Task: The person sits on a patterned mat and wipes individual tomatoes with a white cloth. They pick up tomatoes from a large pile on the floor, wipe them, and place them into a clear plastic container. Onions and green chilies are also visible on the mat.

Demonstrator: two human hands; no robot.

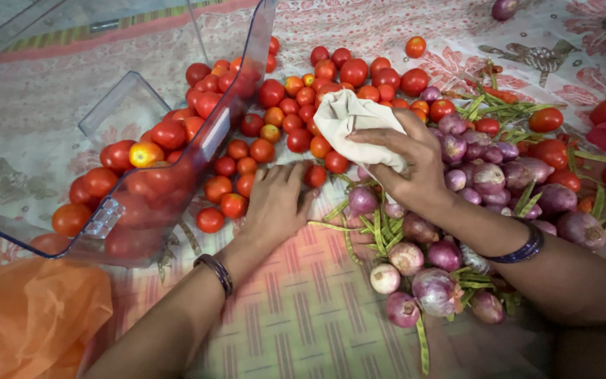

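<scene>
among the tomatoes [296, 105], right hand [408, 165] grip closed on cloth [348, 116]; left hand [278, 203] flat, fingers spread, holding nothing.

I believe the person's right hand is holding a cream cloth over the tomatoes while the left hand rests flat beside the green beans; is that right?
Not quite: in the head view the right hand holds the cream cloth over the tomatoes, but the left hand rests flat beside tomatoes, not the beans.

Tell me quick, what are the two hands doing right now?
Left hand: open, lying flat on the patterned cloth, fingertips touching the tomatoes.
Right hand: closed on a cream-coloured cloth, above the onions.
</scene>
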